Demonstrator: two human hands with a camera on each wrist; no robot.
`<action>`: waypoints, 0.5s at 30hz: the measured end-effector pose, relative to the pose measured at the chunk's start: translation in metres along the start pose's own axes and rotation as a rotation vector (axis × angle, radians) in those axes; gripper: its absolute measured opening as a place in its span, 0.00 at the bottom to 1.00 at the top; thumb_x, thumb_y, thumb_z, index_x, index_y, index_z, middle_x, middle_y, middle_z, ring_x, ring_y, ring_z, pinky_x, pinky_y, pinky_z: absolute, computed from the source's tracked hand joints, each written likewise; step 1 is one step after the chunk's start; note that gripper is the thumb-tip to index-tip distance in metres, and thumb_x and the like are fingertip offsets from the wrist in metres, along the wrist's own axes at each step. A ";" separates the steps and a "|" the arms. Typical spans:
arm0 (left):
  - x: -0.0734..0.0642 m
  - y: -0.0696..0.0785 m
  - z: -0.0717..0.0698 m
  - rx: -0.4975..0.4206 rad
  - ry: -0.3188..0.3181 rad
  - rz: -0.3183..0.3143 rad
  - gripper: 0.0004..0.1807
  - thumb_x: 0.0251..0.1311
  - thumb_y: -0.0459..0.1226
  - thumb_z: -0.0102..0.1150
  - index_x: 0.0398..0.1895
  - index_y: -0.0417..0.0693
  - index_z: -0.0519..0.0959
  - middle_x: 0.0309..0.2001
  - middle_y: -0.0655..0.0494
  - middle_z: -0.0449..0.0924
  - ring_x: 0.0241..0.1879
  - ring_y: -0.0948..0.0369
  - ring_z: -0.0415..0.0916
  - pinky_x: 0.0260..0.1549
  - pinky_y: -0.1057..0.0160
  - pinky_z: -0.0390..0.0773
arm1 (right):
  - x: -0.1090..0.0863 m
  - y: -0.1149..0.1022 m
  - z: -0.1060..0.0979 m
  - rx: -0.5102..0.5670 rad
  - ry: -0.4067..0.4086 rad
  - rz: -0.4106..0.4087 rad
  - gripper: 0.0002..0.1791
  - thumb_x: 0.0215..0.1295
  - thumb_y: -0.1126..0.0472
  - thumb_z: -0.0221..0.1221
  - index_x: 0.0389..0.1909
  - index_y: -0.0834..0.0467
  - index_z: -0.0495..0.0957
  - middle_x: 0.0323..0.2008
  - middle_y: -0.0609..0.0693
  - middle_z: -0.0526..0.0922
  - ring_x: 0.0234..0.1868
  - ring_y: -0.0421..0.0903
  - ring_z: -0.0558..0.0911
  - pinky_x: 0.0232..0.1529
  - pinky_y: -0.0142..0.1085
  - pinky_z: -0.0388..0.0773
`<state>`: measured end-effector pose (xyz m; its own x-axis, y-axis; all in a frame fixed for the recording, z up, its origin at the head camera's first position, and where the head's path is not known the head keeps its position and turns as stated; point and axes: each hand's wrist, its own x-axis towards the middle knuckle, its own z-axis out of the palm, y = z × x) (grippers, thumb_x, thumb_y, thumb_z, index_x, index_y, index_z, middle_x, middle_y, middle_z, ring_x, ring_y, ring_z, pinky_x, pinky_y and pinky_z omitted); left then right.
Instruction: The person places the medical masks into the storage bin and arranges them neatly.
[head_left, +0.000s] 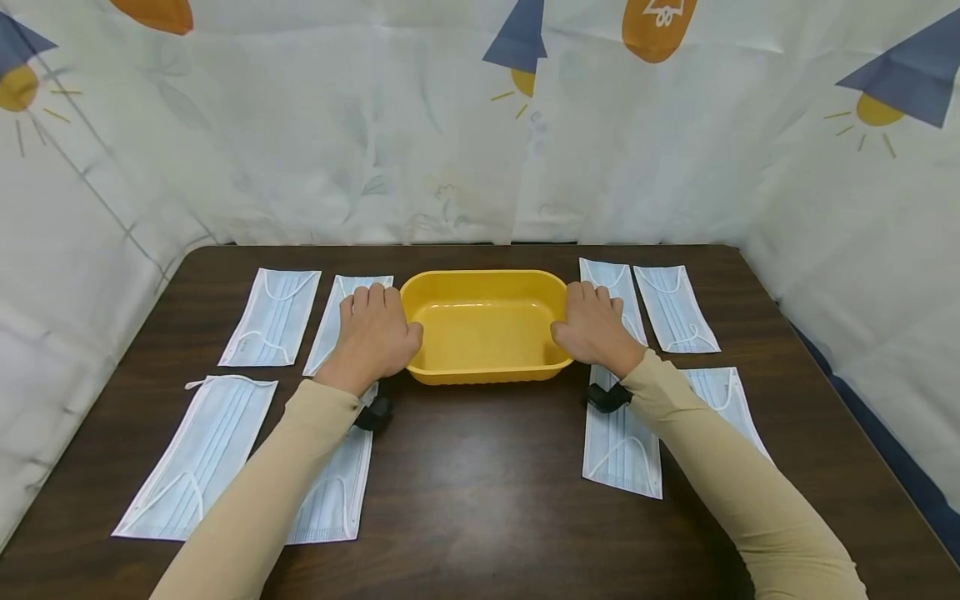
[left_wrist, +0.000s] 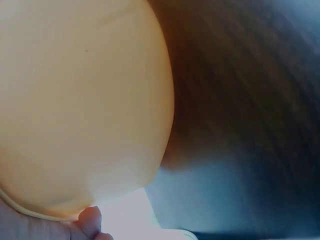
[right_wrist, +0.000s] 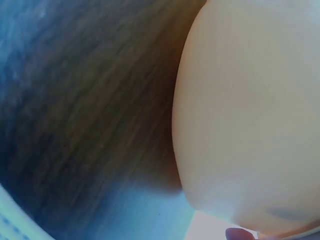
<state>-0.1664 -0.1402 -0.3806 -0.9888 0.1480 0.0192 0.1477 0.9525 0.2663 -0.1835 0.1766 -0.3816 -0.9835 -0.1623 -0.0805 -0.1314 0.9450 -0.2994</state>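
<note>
A yellow plastic basin sits at the middle of the table, its inside bare. My left hand grips its left end, with the thumb over the rim. At the opposite end my right hand holds the rim the same way. In the left wrist view the basin's wall fills much of the picture, with fingertips at its edge. The right wrist view shows the wall too, and a fingertip below it. Blue pleated face masks lie under and beside both hands.
On the left, several masks lie flat, among them a far one and a near one. More lie on the right, including a far one and one under the right wrist. Patterned white cloth hangs behind the dark wooden table.
</note>
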 end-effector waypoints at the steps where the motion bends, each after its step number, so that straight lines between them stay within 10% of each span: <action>1: -0.001 0.000 0.000 0.000 0.002 0.002 0.23 0.66 0.45 0.40 0.49 0.30 0.68 0.44 0.39 0.65 0.49 0.42 0.58 0.56 0.39 0.59 | -0.001 0.000 0.000 0.002 0.002 -0.001 0.25 0.63 0.53 0.46 0.55 0.66 0.67 0.46 0.61 0.69 0.47 0.60 0.63 0.46 0.51 0.54; 15: -0.014 0.004 0.002 0.003 0.002 0.010 0.23 0.67 0.44 0.41 0.49 0.30 0.68 0.43 0.39 0.65 0.48 0.42 0.58 0.56 0.40 0.59 | -0.016 0.003 0.003 0.028 0.001 0.009 0.26 0.63 0.54 0.46 0.57 0.66 0.67 0.45 0.60 0.69 0.45 0.60 0.63 0.45 0.50 0.54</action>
<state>-0.1523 -0.1375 -0.3815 -0.9874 0.1567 0.0237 0.1574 0.9517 0.2634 -0.1682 0.1811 -0.3844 -0.9847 -0.1536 -0.0823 -0.1191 0.9380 -0.3255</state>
